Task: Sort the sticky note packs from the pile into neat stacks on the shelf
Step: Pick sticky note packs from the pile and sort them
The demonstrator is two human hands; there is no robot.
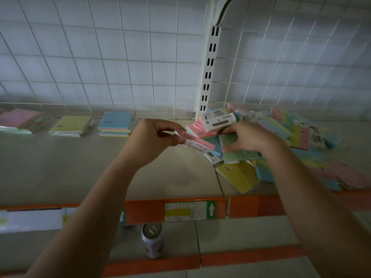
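A loose pile of sticky note packs [297,137] in pink, blue, yellow and green lies on the right of the shelf [80,167]. My left hand [154,137] pinches a pink and blue pack [198,146] at the pile's left edge. My right hand [247,137] grips a green pack [234,152] and, above it, a white-labelled pack [218,119] reading "STICKY NOTE". Along the shelf's back left stand three stacks: one topped blue [115,123], one topped yellow [70,125] and one topped pink [20,120].
A white wire grid [120,57] backs the shelf, with a slotted white upright [208,67] behind the pile. An orange price rail [180,209] edges the shelf front. A white bottle [152,241] stands on the lower shelf. A yellow pack [236,175] lies near the front edge.
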